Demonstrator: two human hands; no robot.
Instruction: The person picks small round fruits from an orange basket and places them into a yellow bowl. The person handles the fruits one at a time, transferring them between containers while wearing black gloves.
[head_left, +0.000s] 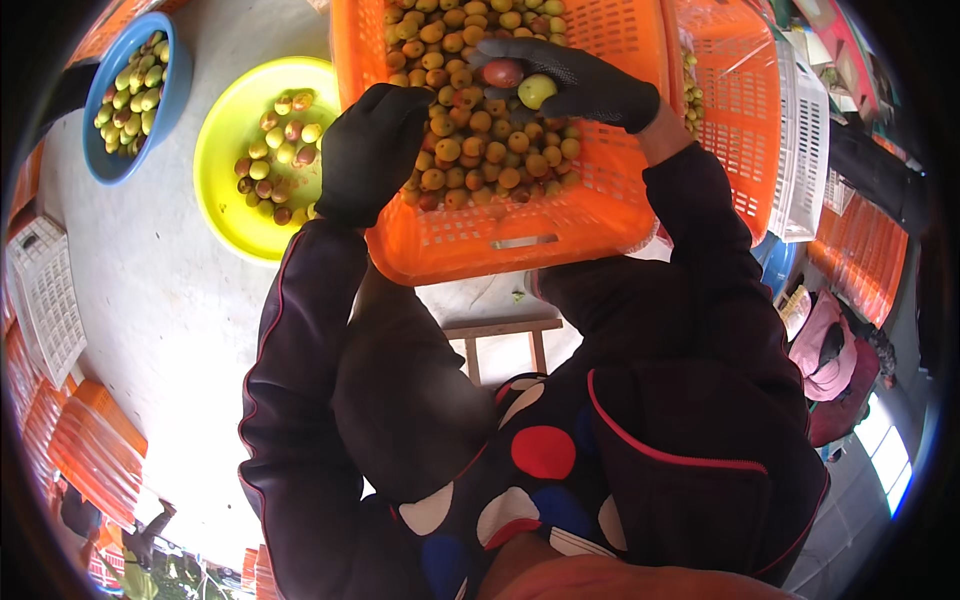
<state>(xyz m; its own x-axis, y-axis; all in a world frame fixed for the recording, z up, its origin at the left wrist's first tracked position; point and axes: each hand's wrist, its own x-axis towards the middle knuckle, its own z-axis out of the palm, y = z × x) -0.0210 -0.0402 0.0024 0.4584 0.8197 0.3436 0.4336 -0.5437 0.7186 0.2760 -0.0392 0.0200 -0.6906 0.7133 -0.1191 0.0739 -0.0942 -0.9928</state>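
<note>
An orange plastic crate (480, 255), lined with clear film, stands before me and holds many small round yellow-brown fruits (495, 153). Above them, my right hand (600, 86), in a dark glove, has a reddish fruit (502, 73) and a green fruit (538, 91) in its palm and fingers. My left hand (375, 146), also gloved, is bent over the crate's left edge with its fingers curled; whether it holds anything is hidden. Left of it, a yellow plastic basin (225, 202) contains green and reddish-brown fruits (259, 170).
At the upper left, a blue basin (105, 169) holds green and brown fruits. More orange crates (742, 112) and a white crate (806, 150) stand on the right. Below the crate is a small wooden stool (502, 328). A person in pink (825, 352) is at the far right.
</note>
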